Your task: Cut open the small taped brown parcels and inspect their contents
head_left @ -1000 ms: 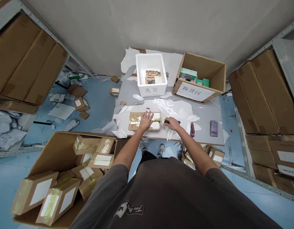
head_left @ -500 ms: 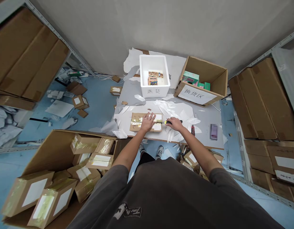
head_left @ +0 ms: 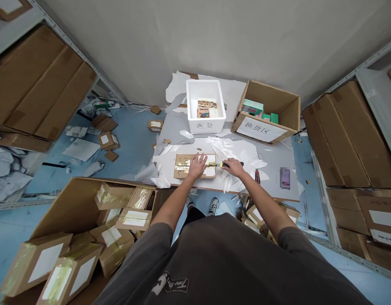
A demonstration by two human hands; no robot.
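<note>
A small taped cardboard box (head_left: 182,166) lies flat near the front edge of the table, with white labels on its top. My left hand (head_left: 198,165) rests spread on the box, fingers stretched out. To the right of the box, my right hand (head_left: 233,166) is wrapped round a black-handled utility knife (head_left: 225,164). The knife points left, its tip at the right end of the box along the tape; whether the blade is in the tape is too small to tell. Torn white paper scraps (head_left: 222,146) lie about both hands.
Behind stand a white foam box (head_left: 205,127) with small packets and a cardboard carton (head_left: 260,129) holding green boxes. A red-and-black tool (head_left: 257,176) and a blurred purple item (head_left: 284,178) lie right. A large carton (head_left: 60,203) of parcels stands lower left; shelves (head_left: 325,220) flank both sides.
The view has tilted slightly, so the table and its contents sit a little lower in the picture. Both hands, the box and the knife keep nearly the same places relative to each other.
</note>
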